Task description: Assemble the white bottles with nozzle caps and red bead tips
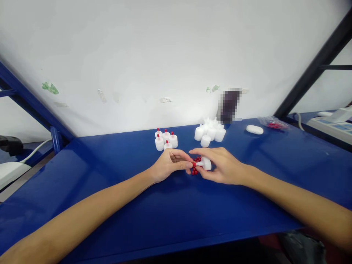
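My right hand (224,167) grips a white nozzle cap (205,163) on its side, its spout pointing left. My left hand (170,165) pinches a small red tip (194,164) right at the end of that spout. Under the two hands lies a small heap of loose red tips (195,171) on the blue table (165,205). Behind my left hand stands a group of several white caps with red tips fitted (165,140). Behind my right hand is a cluster of plain white caps (209,132).
A white oval object (254,129) and a clear bag of red pieces (273,123) lie at the back right. A blurred dark object (229,105) stands against the white wall. A black frame post (313,66) rises at the right; blue frame bars (33,106) at the left.
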`<state>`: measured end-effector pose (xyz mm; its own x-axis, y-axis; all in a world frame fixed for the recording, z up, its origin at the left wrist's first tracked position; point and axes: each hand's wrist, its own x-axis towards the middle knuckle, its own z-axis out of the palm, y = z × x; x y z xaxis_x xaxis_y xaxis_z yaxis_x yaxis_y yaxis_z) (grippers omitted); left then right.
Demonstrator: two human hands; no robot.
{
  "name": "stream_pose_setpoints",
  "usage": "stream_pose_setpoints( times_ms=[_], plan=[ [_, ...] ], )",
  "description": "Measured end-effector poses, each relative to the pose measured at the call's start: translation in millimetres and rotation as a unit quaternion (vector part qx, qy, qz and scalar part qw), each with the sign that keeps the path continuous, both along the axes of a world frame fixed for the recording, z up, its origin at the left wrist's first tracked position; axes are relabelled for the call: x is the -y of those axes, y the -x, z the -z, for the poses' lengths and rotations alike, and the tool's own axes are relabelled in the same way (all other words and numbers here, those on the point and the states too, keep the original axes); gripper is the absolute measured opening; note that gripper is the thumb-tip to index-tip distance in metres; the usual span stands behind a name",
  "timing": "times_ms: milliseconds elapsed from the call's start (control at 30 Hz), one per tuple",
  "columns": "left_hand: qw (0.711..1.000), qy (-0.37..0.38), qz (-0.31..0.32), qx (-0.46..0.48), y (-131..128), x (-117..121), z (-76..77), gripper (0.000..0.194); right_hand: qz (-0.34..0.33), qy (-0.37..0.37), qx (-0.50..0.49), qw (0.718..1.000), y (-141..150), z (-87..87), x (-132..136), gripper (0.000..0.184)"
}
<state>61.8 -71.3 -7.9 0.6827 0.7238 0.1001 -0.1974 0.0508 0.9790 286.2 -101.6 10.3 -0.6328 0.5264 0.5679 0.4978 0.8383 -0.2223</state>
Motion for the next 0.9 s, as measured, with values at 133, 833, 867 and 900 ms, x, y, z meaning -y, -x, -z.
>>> stream_pose_setpoints(
  times_ms=[133, 833, 867, 900],
  plan=[
    [1.0, -0.007, -0.005, -0.007, -0.5, 0.6, -0.6, 0.025, 0.017, 0.007, 0.058, 0.998, -0.9, -1.1, -2.9, 0.023],
    [0.928, -0.332, 0.087, -0.142, 1.8, 20.5, -27.1, 0.016, -0.081, -0.118, 0.129, 0.981, 0.8, -10.3, 8.4, 0.02],
    [0.926, -0.334, 0.091, -0.148, 2.4, 19.9, -26.6, 0.016, -0.082, -0.12, 0.133, 0.98, 0.7, -8.7, 7.6, 0.02],
    [0.924, -0.336, 0.095, -0.157, 2.9, 19.4, -26.7, 0.015, -0.081, -0.123, 0.133, 0.98, 0.4, -7.0, 6.3, 0.02]
  ],
)
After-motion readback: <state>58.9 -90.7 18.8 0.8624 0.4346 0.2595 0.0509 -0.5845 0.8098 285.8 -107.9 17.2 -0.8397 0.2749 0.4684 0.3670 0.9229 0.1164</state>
